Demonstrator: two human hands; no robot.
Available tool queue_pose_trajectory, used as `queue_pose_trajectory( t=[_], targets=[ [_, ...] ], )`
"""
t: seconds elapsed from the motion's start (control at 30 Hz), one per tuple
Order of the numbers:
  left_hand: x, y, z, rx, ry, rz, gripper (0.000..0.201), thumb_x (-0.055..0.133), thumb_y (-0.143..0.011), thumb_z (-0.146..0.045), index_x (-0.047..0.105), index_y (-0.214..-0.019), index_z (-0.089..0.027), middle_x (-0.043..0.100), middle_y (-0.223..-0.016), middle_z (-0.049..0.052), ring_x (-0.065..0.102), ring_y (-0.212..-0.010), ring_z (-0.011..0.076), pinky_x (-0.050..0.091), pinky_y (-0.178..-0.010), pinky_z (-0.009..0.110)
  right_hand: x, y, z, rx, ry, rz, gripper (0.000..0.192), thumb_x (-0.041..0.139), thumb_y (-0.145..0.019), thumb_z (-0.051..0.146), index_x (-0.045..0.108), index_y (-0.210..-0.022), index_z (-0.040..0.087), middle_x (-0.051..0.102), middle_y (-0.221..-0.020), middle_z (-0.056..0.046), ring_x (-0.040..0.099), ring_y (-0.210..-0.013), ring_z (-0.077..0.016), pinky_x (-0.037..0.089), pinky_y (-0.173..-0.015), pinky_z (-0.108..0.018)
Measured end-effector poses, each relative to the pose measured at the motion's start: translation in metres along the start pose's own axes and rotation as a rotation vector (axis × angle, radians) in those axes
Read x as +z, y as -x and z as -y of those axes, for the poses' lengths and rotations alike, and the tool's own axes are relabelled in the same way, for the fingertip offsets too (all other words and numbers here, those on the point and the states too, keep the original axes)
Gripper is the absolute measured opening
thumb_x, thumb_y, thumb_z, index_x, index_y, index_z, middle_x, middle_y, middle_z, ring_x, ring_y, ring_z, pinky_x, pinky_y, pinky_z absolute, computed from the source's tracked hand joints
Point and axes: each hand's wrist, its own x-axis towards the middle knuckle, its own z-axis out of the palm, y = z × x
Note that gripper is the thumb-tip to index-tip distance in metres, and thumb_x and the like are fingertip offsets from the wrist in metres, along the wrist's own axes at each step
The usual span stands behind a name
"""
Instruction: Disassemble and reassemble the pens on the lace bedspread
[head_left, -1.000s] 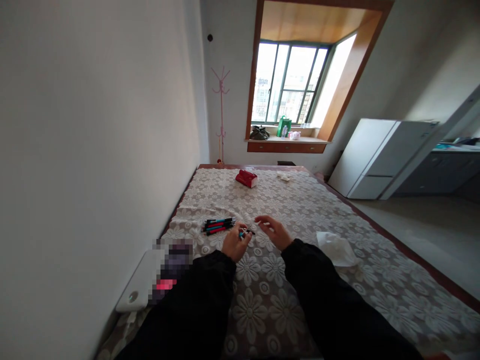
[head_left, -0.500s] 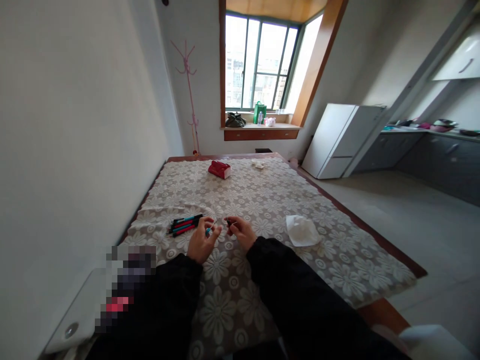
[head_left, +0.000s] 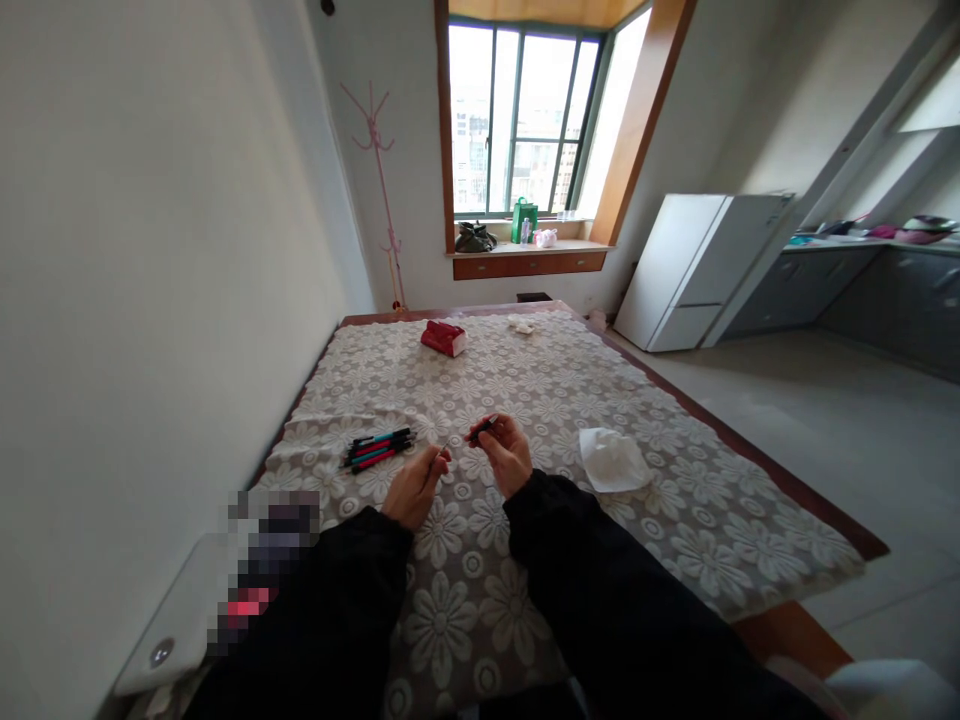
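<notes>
My left hand is closed above the flowered tablecloth, its fingertips pinched on a thin piece that is mostly hidden. Slightly higher and to the right, my right hand holds a short dark piece between thumb and fingers. It looks like part of a pen, though it is too small to be sure. The hands are apart with a small gap between them. Left of my left hand lies a bunch of pens in black, red and teal.
A crumpled white tissue lies to the right of my right hand. Farther back on the table are a red tissue pack and a small whitish item. The wall runs along the table's left side; a fridge stands back right.
My right hand has moved up and right and turned, so its dark piece shows more. My left hand has closed more and turned; the teal bit in it no longer shows.
</notes>
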Motion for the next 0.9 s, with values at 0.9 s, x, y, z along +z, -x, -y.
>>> queue_pose_trajectory(
  t=[0.9],
  targets=[
    [0.002, 0.005, -0.007, -0.038, -0.187, 0.063, 0.03, 0.036, -0.095, -0.041, 0.045, -0.115, -0.022, 0.064, -0.094, 0.005, 0.064, -0.085, 0.0211, 0.042, -0.073, 0.03, -0.006, 0.009, -0.014, 0.062, 0.395, 0.262, 0.023, 0.069, -0.078, 0.031, 0.059, -0.095, 0.02, 0.07, -0.09, -0.005, 0.067, -0.084, -0.019, 0.054, -0.077, -0.036]
  ],
)
